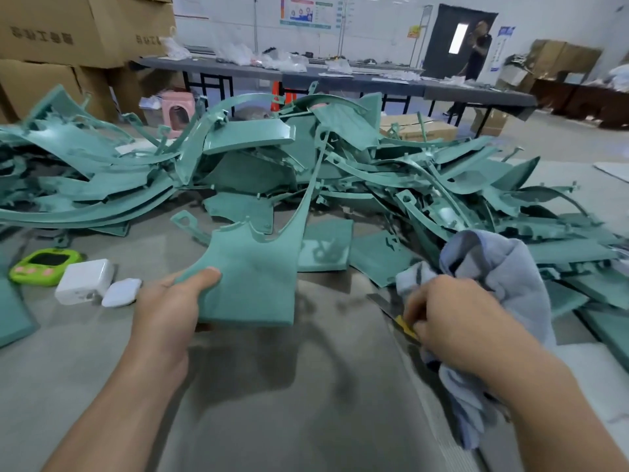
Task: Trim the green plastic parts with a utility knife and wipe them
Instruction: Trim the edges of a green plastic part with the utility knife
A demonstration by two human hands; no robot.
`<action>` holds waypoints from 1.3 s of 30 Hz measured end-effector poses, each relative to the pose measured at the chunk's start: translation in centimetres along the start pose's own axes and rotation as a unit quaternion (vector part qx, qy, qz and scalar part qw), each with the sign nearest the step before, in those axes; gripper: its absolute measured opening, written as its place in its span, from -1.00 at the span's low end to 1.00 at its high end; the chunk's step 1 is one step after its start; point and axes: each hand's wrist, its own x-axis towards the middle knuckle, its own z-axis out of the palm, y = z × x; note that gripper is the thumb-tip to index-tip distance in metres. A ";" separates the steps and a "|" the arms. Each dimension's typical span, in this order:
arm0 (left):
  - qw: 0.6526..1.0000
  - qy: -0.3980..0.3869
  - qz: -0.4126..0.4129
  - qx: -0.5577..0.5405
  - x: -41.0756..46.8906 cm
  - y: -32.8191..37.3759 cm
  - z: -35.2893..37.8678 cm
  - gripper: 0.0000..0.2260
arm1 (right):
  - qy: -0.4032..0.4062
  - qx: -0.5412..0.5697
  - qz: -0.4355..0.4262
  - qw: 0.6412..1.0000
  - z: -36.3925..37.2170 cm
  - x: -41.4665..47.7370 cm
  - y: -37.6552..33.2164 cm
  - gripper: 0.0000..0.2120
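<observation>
My left hand (pixel 170 311) grips the lower left corner of a green plastic part (pixel 252 274), thumb on top, and holds it above the grey surface. The part is a flat panel with a long thin arm rising from its upper right. My right hand (pixel 452 321) holds a utility knife (pixel 396 316) with a yellow body and a grey blade pointing up and left. A blue-grey cloth (pixel 500 270) is bunched against the same hand and hangs down past the wrist. Behind both hands lies a large heap of green plastic parts (pixel 306 165).
On the left of the grey work surface (pixel 272 403) lie a lime green timer (pixel 44 265), a white charger block (pixel 85 281) and a small white case (pixel 122 292). Cardboard boxes (pixel 68 32) stand at the back left. Long dark tables (pixel 340 76) and a person (pixel 478 46) are farther back.
</observation>
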 end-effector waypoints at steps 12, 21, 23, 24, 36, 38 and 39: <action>0.850 0.005 0.286 0.442 -2.2 -0.1 -0.5 -0.54 | 0.047 -0.062 0.037 0.996 2.1 0.7 0.2 -0.90; 0.723 -0.320 0.262 0.553 -2.1 -0.4 -0.3 -0.20 | 0.116 0.310 -0.031 0.943 2.5 0.7 -3.0 -0.81; 0.740 -0.310 0.274 0.531 -1.5 -0.5 -0.6 -0.32 | 0.100 0.349 -0.045 0.931 3.1 0.7 -3.7 -0.78; 0.743 -0.306 0.280 0.526 -1.4 -0.7 -0.8 -0.37 | 0.093 0.364 -0.047 0.925 3.4 0.7 -4.0 -0.77; 0.730 -0.292 0.286 0.547 -0.7 -1.4 -0.5 -0.14 | 0.020 0.497 -0.024 0.867 4.8 1.7 -4.6 -0.78; 0.746 -0.257 0.299 0.536 -0.9 -1.4 -0.2 -0.23 | 0.017 0.502 -0.024 0.864 4.7 1.8 -4.4 -0.78; 0.755 -0.233 0.314 0.527 -1.2 -1.3 0.0 -0.29 | 0.014 0.507 -0.022 0.861 4.7 1.8 -4.3 -0.78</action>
